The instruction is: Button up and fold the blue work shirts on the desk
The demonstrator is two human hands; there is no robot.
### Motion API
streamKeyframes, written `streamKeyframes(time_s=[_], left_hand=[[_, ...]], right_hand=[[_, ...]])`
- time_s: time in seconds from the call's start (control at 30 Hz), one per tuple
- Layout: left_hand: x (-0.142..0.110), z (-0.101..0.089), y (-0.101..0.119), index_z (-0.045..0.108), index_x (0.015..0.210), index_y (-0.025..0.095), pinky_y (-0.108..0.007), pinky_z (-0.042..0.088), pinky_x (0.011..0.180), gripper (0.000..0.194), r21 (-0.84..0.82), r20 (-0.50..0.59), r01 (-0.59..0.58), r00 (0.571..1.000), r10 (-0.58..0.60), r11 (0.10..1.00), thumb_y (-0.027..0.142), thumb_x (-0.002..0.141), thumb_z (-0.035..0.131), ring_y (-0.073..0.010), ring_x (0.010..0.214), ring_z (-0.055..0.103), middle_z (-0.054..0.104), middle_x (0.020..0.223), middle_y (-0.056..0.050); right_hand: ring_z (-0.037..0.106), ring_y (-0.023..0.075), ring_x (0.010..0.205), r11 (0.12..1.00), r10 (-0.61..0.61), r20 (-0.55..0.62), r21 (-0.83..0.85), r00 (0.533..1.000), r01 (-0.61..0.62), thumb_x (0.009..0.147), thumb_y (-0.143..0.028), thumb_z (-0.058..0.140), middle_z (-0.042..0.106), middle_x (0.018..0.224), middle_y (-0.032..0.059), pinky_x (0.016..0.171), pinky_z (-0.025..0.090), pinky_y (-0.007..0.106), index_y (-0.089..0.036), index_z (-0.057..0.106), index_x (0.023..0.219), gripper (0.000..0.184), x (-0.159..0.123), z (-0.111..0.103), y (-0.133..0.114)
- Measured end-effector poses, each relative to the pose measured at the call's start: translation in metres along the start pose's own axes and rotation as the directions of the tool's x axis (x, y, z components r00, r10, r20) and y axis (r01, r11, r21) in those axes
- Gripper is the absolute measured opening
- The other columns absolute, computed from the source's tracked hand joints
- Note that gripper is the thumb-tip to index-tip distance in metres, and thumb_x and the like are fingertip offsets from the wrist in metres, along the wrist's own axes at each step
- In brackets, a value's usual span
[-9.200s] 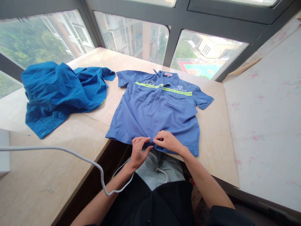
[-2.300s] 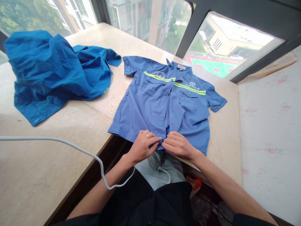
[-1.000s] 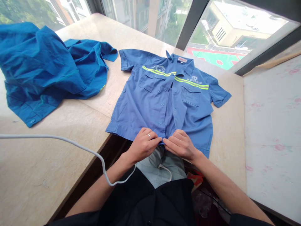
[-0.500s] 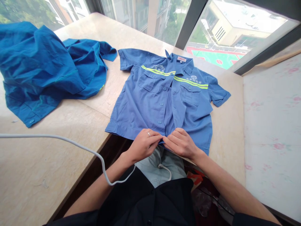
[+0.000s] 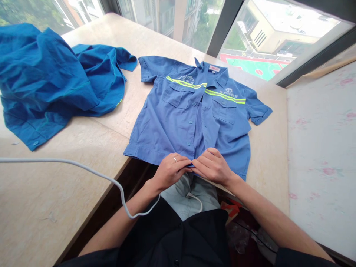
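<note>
A blue short-sleeved work shirt (image 5: 169, 122) lies front up on the ledge, its collar toward the window. Yellow-green stripes cross the chest above two flap pockets. The front is unfastened along the middle, with buttons showing on the left edge. At the bottom hem, my left hand (image 5: 172, 168) pinches the left front edge; a ring is on one finger. My right hand (image 5: 213, 167) is closed on the right front edge, its fingertips meeting those of my left. What lies between the fingertips is hidden.
A second, darker blue garment (image 5: 52, 85) lies crumpled on the stone ledge (image 5: 41, 200) at the left. A white cable (image 5: 91, 172) runs over the ledge to my left forearm. Windows (image 5: 178, 22) stand behind, and a flowered wall panel (image 5: 319, 148) is at the right.
Both hands stay at the shirt's hem with only a slight shift of the fingers. The right knuckles have risen a little. The shirt lies as before.
</note>
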State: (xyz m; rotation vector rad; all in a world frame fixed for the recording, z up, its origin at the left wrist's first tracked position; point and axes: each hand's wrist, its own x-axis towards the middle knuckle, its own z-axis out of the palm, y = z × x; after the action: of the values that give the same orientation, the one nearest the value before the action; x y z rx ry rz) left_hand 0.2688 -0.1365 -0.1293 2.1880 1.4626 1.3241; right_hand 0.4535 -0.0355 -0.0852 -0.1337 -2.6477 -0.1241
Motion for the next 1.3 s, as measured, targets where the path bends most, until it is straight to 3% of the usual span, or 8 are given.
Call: streamKeyframes(time_s=[0.23, 0.47, 0.9, 1.13, 1.3], left_hand=[[0.003, -0.005, -0.005, 0.069, 0.104, 0.016, -0.031, 0.056, 0.076, 0.016, -0.084, 0.047, 0.094, 0.995, -0.091, 0.992, 0.026, 0.092, 0.065, -0.0163, 0.085, 0.068, 0.074, 0.094, -0.006], [0.007, -0.01, -0.006, 0.071, 0.104, 0.016, -0.03, 0.056, 0.078, 0.015, -0.101, 0.108, 0.145, 0.985, -0.134, 0.984, 0.016, 0.092, 0.062, -0.0165, 0.086, 0.068, 0.074, 0.097, -0.006], [0.004, -0.002, 0.007, 0.071, 0.099, 0.017, -0.03, 0.054, 0.077, 0.014, -0.091, 0.022, 0.264, 0.965, -0.263, 0.96, 0.013, 0.089, 0.062, -0.0156, 0.082, 0.068, 0.075, 0.093, -0.004], [-0.005, 0.004, 0.004, 0.069, 0.106, 0.017, -0.031, 0.055, 0.078, 0.019, -0.114, -0.092, 0.112, 0.988, -0.123, 0.987, 0.011, 0.09, 0.06, -0.015, 0.085, 0.068, 0.074, 0.095, -0.006], [-0.009, 0.006, 0.002, 0.067, 0.11, 0.019, -0.033, 0.055, 0.08, 0.022, -0.125, -0.111, 0.069, 0.99, -0.083, 0.99, 0.01, 0.092, 0.058, -0.0158, 0.091, 0.069, 0.074, 0.1, -0.007]], right_hand=[[0.047, 0.0146, 0.072, 0.977, 0.072, 0.047, 0.196, 0.996, -0.08, 0.097, -0.025, 0.057, 0.057, 0.068, 0.0007, 0.084, 0.031, 0.036, -0.017, 0.064, 0.078, 0.022, -0.002, 0.01, 0.007], [0.049, 0.0154, 0.073, 0.963, 0.07, 0.1, 0.253, 0.993, -0.093, 0.096, -0.026, 0.055, 0.06, 0.071, 0.0022, 0.085, 0.03, 0.037, -0.016, 0.065, 0.081, 0.021, 0.002, 0.011, 0.014], [0.049, 0.0156, 0.074, 0.956, 0.043, 0.138, 0.281, 0.989, -0.081, 0.096, -0.026, 0.056, 0.061, 0.072, 0.0017, 0.085, 0.028, 0.037, -0.017, 0.067, 0.09, 0.016, 0.004, 0.009, 0.021], [0.056, 0.0168, 0.076, 0.975, 0.046, 0.092, 0.212, 0.995, -0.064, 0.097, -0.029, 0.057, 0.066, 0.075, 0.0029, 0.086, 0.032, 0.038, -0.016, 0.066, 0.095, 0.016, -0.002, 0.009, 0.014], [0.065, 0.0184, 0.09, 0.948, 0.089, 0.043, 0.304, 0.995, -0.098, 0.095, -0.024, 0.06, 0.073, 0.099, 0.0049, 0.096, 0.031, 0.042, -0.017, 0.062, 0.115, 0.021, -0.008, 0.014, 0.009]])
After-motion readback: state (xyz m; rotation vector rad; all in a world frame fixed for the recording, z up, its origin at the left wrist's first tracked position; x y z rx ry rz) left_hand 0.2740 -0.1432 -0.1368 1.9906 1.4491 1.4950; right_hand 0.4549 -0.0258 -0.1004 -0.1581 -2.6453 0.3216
